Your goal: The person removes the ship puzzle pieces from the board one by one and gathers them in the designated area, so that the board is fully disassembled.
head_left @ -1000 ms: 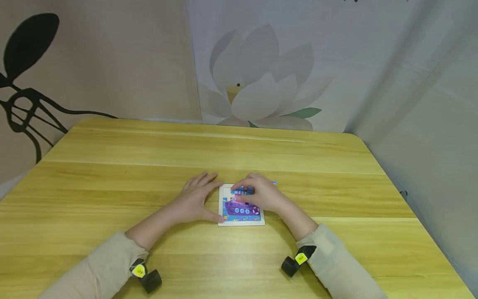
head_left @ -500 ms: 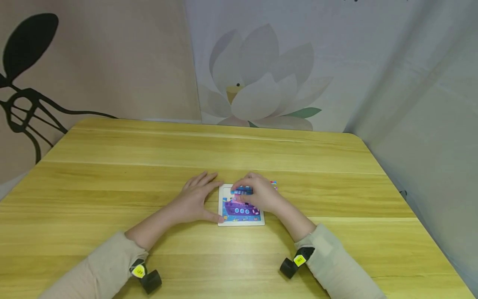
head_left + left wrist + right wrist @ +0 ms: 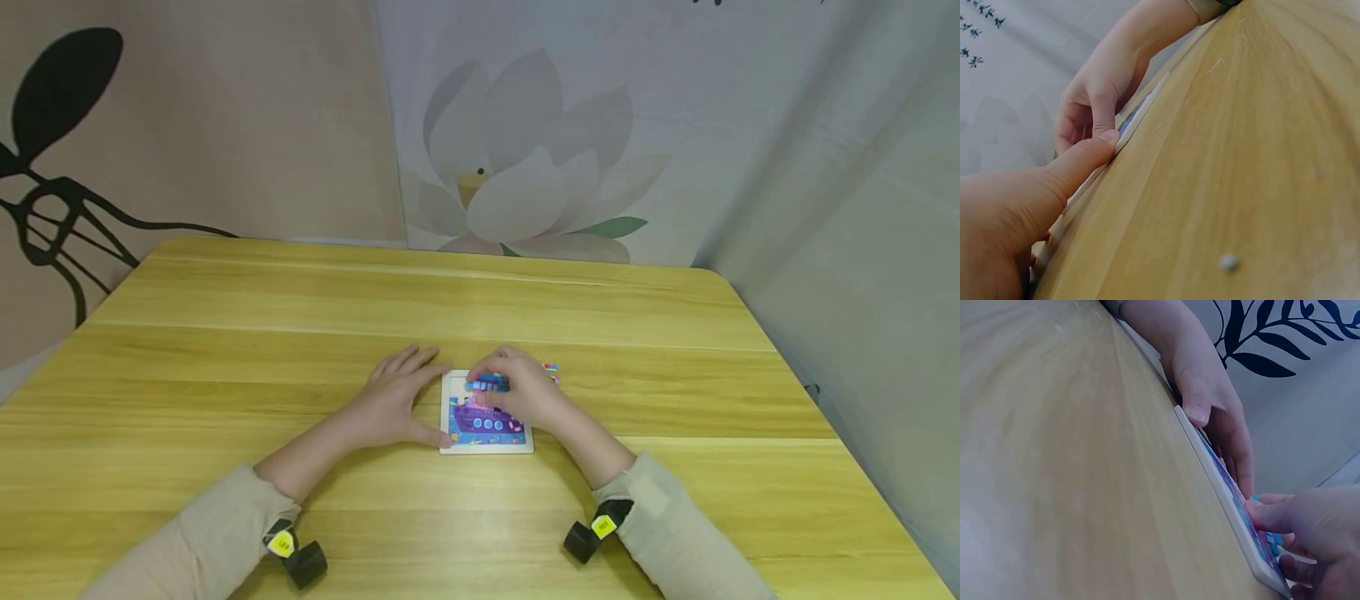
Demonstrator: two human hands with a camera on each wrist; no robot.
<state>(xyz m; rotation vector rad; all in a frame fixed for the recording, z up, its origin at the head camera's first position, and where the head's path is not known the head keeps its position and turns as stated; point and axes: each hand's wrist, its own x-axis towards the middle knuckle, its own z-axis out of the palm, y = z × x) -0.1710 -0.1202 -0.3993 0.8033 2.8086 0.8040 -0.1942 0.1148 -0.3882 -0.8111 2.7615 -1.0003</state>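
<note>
A white-framed jigsaw puzzle (image 3: 486, 452) with a purple ship picture lies flat on the wooden table. My left hand (image 3: 386, 408) rests at its left side, fingers spread and thumb touching the lower left corner of the frame. Over the upper part of the picture, my right hand (image 3: 528, 390) pinches a blue puzzle piece (image 3: 486, 383) between thumb and fingers. Whether that piece lies fully flat in the board cannot be seen. In the right wrist view, a bit of blue (image 3: 1274, 540) shows under the right hand (image 3: 1319, 528). The board's upper right is hidden by this hand.
Just beyond the right hand, a small colourful piece (image 3: 552, 372) shows partly on the table (image 3: 637, 358). A black camera (image 3: 303, 565) is strapped at the left wrist, another camera (image 3: 582, 542) at the right. A patterned curtain (image 3: 517, 150) hangs behind the table.
My right hand has shifted very slightly over the board, still pinching the blue piece; more of the colourful piece behind it shows. The left hand stays in place.
</note>
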